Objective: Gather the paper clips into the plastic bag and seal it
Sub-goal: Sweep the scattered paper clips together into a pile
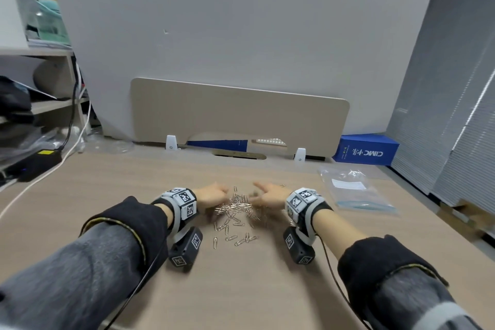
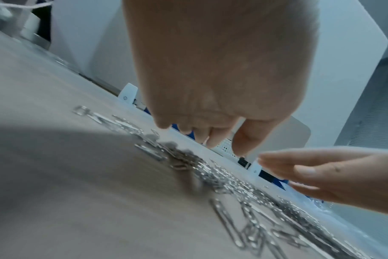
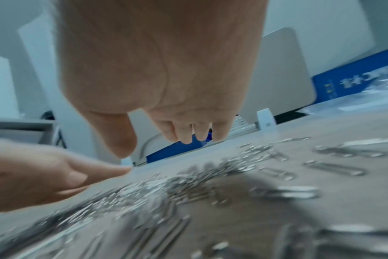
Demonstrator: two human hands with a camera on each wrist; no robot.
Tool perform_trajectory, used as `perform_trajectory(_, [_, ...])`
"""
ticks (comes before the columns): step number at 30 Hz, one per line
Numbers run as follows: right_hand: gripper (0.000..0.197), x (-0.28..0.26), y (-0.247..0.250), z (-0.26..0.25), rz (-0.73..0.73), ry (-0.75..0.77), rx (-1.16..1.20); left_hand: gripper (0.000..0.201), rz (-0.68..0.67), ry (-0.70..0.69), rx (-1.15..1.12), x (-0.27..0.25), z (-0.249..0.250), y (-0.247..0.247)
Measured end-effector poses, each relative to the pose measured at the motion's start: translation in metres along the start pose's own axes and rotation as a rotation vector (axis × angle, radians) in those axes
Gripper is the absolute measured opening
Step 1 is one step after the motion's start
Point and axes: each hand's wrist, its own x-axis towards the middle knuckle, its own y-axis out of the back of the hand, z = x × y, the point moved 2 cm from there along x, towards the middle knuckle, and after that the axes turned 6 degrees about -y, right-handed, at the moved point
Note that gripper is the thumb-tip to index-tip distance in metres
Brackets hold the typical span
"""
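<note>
The loosest paper clips [image 1: 234, 240] lay nearest the person, short of both wrists and roughly midway between them, scattered singly on the worktop [image 1: 241, 289]. Farther out, the main heap of paper clips [image 1: 235, 205] sat directly between the two hands. The left hand [image 1: 213, 195] stood at the heap's left edge and the right hand [image 1: 269, 195] at its right edge, palms turned toward each other.

Seen from the left wrist, the left hand [image 2: 210, 78] had its fingers [image 2: 244, 140] hanging loosely curved above the clips and gripping nothing. Seen from the right wrist, the right hand [image 3: 162, 70] was likewise relaxed and empty, its fingers [image 3: 202, 133] pointing down toward the worktop just beyond the heap. Whether either hand's edge touched the outermost clips could not be told, since both wrist views were blurred.

The heap ran longest toward and away from the person, so the coming move looked like an inward sweep from both sides to bunch it.

The plastic bag [image 1: 353, 193] lay flat beyond and to the right of the right hand, well apart from the heap, with its blue-green strip [image 1: 361, 206] on the edge nearer the person. The right hand was clearly the closer to it. No clip appeared to be inside it.
</note>
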Motion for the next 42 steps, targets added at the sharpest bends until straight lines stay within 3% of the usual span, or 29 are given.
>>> perform_trajectory(3, [0.073, -0.015, 0.017, 0.029, 0.065, -0.111, 0.045, 0.052, 0.092, 0.126, 0.187, -0.017, -0.010, 0.014])
perform_trajectory(9, [0.068, -0.032, 0.028, 0.078, 0.154, -0.318, -0.046, 0.063, 0.065, 0.185, 0.207, -0.040, -0.016, 0.006])
perform_trajectory(12, [0.067, -0.037, 0.020, 0.088, 0.115, -0.357, -0.058, 0.060, 0.076, 0.167, 0.179, -0.044, -0.017, -0.002])
perform_trajectory(17, [0.051, -0.053, 0.006, 0.072, 0.058, -0.278, -0.141, 0.060, 0.086, 0.145, 0.219, -0.050, -0.006, -0.018])
perform_trajectory(22, [0.071, -0.050, -0.007, 0.062, 0.073, -0.212, -0.192, 0.058, 0.075, 0.120, 0.209, -0.050, 0.009, -0.036])
perform_trajectory(25, [0.055, -0.064, -0.022, 0.047, 0.035, -0.155, -0.078, 0.054, 0.059, 0.036, 0.195, -0.057, 0.022, -0.044])
perform_trajectory(29, [0.054, -0.075, -0.023, 0.048, 0.197, -0.095, 0.205, 0.046, 0.223, -0.042, 0.050, -0.072, 0.025, -0.040])
perform_trajectory(31, [0.052, -0.082, -0.017, 0.058, 0.293, -0.160, 0.321, 0.045, 0.333, 0.001, 0.015, -0.078, 0.019, -0.033])
perform_trajectory(33, [0.045, -0.092, -0.012, 0.064, 0.350, -0.245, 0.283, 0.035, 0.407, 0.063, 0.029, -0.081, 0.014, -0.029])
perform_trajectory(35, [0.036, -0.104, -0.012, 0.068, 0.309, -0.335, 0.126, 0.020, 0.350, 0.123, 0.014, -0.085, 0.015, -0.033])
perform_trajectory(38, [0.039, -0.110, -0.023, 0.067, 0.190, -0.349, -0.133, 0.027, 0.162, 0.169, 0.109, -0.086, 0.021, -0.046])
perform_trajectory(40, [0.039, -0.105, -0.031, 0.063, 0.175, -0.304, -0.127, 0.032, 0.125, 0.133, 0.121, -0.084, 0.025, -0.054])
perform_trajectory(42, [0.040, -0.099, -0.037, 0.057, 0.152, -0.253, -0.039, 0.021, 0.103, 0.063, 0.091, -0.080, 0.032, -0.061])
